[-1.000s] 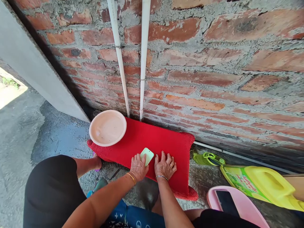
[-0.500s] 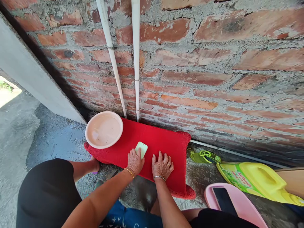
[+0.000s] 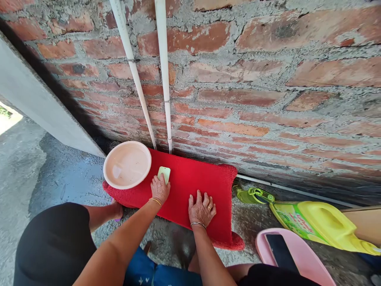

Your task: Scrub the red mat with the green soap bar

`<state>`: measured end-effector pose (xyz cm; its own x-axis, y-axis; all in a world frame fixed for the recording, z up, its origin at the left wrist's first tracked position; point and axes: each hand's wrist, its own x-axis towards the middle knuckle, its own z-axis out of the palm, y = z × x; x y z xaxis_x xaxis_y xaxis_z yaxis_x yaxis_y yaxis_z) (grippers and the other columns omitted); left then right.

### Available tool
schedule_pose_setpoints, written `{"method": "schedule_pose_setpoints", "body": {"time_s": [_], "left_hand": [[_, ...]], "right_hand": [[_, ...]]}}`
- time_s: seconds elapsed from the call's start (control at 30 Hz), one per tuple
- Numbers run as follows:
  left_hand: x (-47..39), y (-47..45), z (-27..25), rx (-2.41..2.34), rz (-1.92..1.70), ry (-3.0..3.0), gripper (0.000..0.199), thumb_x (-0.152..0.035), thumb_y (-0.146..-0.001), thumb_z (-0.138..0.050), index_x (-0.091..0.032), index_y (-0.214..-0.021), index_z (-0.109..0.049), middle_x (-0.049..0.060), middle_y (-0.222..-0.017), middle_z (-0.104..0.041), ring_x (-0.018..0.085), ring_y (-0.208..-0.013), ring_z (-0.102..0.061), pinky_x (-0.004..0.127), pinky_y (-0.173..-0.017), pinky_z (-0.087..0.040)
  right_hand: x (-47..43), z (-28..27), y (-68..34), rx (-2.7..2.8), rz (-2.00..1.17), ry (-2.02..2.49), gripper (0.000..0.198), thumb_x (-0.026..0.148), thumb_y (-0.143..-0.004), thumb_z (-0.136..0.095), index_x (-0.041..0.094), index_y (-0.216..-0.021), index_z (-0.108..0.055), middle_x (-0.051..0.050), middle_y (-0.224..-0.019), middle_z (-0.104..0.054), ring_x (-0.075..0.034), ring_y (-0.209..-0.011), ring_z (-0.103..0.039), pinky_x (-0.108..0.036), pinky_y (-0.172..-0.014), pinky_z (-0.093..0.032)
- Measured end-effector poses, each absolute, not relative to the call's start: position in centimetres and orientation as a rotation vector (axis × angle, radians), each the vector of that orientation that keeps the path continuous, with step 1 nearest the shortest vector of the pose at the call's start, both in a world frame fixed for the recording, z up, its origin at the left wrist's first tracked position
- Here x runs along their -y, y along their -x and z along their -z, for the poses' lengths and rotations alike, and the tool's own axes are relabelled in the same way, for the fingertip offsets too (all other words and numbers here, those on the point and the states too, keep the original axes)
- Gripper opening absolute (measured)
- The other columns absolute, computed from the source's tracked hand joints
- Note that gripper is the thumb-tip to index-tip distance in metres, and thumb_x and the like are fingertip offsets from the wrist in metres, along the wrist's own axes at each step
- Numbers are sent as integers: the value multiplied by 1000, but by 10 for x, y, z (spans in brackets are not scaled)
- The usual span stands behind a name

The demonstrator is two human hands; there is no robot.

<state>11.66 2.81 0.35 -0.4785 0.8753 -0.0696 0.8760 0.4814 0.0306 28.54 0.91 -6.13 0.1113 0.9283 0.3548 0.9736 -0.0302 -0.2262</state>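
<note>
A red mat [image 3: 196,186] lies on the concrete floor against a brick wall. My left hand [image 3: 160,189] grips a pale green bar of soap [image 3: 164,173] and presses it on the mat's left part, just right of a pink basin [image 3: 127,164] that rests on the mat's left end. My right hand [image 3: 202,209] lies flat on the mat near its front edge, fingers spread, holding nothing.
Two white pipes [image 3: 163,75] run down the wall behind the mat. A yellow-green detergent jug [image 3: 318,224] lies at the right beside a pink tub [image 3: 297,258] with a dark phone in it. My knees fill the bottom; wet floor stretches left.
My left hand has slid the soap left and away from me across the mat, toward the basin. My right hand has stayed in place.
</note>
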Motion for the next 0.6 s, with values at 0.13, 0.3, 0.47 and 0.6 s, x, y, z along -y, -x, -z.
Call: {"method": "schedule_pose_setpoints", "body": {"time_s": [0.13, 0.3, 0.47, 0.6], "left_hand": [[-23, -156, 8, -2486, -61, -1768, 55, -44, -85, -55, -20, -134, -48, 14, -112, -56, 25, -99, -55, 38, -83, -44], [-37, -126, -1, -2581, -83, -1674, 53, -43, -85, -53, -18, -132, -49, 14, -109, -57, 25, -96, -56, 37, -80, -45], [-50, -90, -6, -2713, -21, -1477, 53, -38, -86, -51, -14, -133, -49, 17, -111, -57, 28, -100, -56, 37, -80, -47], [-44, -128, 6, -2586, -32, -1641, 55, -40, -85, -53, -16, -134, -48, 16, -111, -56, 27, -98, -55, 38, -81, -46]], "right_hand": [[-9, 61, -286, 1842, 120, 2002, 40, 43, -89, -48, 20, -116, -67, -16, -122, -59, -33, -120, -46, -53, -97, -31], [-9, 62, -286, 1852, 132, 1983, 41, 43, -89, -49, 20, -116, -67, -17, -122, -59, -34, -120, -46, -54, -95, -33], [-9, 61, -286, 1860, 191, 1985, 43, 46, -90, -47, 18, -115, -68, -17, -121, -59, -34, -119, -47, -52, -97, -32], [-10, 60, -286, 1856, 221, 1960, 42, 45, -90, -47, 17, -114, -68, -17, -120, -60, -33, -119, -47, -51, -98, -32]]}}
